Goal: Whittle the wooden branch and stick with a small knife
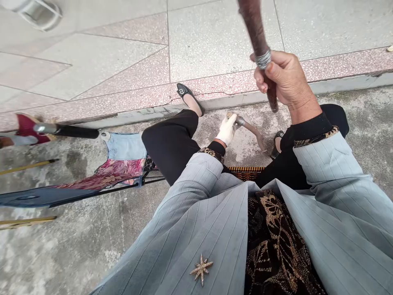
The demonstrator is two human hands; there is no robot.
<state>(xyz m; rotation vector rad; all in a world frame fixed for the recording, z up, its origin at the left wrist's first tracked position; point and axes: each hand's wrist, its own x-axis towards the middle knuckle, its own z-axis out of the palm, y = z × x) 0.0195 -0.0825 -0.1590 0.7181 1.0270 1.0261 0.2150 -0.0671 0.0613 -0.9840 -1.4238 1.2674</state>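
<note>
My right hand [284, 80] is bare and raised at the upper right. Its fingers close around a dark reddish-brown wooden stick [254, 30], just at a winding of silvery wire. The stick's lower end points down below my palm; its upper end runs out of view at the top. Lower down, between my knees, my left hand [227, 128] wears a white glove. It grips a bent, brownish wooden stick [254, 132] near a greyish wrapped joint. The long part of that stick slants down to the right, above the concrete. The two sticks are apart.
A low kerb [221, 101] separates rough concrete from terrazzo paving [215, 45]. To the left lies a reclining chair [123, 172] with patterned cloth. Another person's red shoe [27, 127] and a black-handled object [76, 131] are beyond it. A white stool [41, 16] stands upper left.
</note>
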